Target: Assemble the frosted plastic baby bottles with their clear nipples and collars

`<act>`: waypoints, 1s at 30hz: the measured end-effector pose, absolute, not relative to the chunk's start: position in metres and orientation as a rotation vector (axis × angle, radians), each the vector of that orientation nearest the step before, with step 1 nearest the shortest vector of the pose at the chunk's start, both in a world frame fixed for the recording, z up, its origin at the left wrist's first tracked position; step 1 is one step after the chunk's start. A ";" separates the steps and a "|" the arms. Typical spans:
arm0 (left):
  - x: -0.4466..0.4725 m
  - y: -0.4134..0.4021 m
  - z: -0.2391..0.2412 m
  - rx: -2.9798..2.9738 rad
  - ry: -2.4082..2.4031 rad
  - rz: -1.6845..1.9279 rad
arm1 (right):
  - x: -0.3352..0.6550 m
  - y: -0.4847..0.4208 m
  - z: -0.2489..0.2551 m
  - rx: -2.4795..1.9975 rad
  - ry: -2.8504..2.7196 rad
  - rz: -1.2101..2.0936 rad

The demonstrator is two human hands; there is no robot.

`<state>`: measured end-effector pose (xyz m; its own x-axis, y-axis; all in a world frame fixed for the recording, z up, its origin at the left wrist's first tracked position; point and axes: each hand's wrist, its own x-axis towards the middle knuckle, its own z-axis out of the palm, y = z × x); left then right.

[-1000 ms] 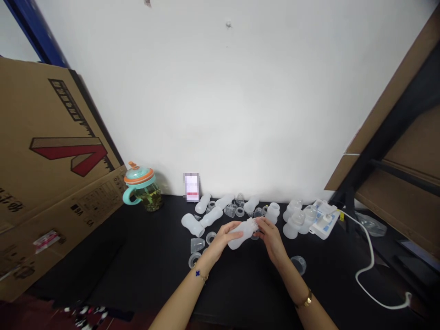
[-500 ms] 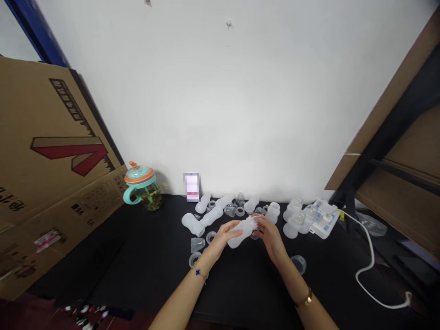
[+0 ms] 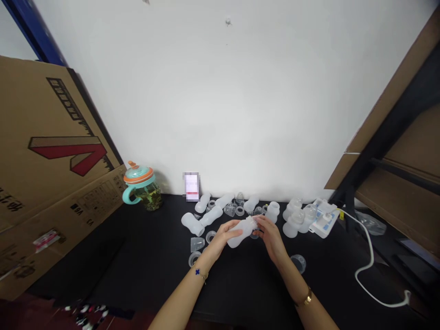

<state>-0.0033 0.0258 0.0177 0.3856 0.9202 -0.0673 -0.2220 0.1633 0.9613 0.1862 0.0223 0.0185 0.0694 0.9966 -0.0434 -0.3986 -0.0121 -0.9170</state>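
Note:
A frosted white baby bottle [image 3: 239,233] lies tilted in my left hand [image 3: 222,238], whose fingers wrap round its body. My right hand [image 3: 270,231] closes its fingertips on a clear ring-like piece [image 3: 255,221] at the bottle's neck; the fingers partly hide that piece. Behind my hands lie several similar bottles [image 3: 213,215], clear caps [image 3: 229,209] and rings [image 3: 239,211]. Left of my left wrist are a clear cap [image 3: 197,244] and a ring [image 3: 194,259]. To the right stand several bottles with clear tops [image 3: 294,222].
A teal-lidded jug [image 3: 142,188] with leaves in it stands at the back left, near a large carton [image 3: 51,160]. A phone-like screen [image 3: 191,187] leans on the wall. At right are a power strip [image 3: 325,220], its white cable [image 3: 371,256] and a loose cap [image 3: 298,263].
Both hands stay at nearly the same spot on the bottle. The fingers of my right hand have shifted slightly at its neck.

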 end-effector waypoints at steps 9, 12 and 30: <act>-0.003 0.024 0.019 1.118 0.787 0.963 | 0.186 0.024 0.015 -0.945 -0.840 1.353; -0.003 0.024 0.019 1.124 0.786 0.966 | 0.186 0.024 0.015 -0.949 -0.843 1.354; -0.002 0.028 0.011 1.095 0.771 0.973 | 0.188 0.025 0.015 -0.904 -0.860 1.400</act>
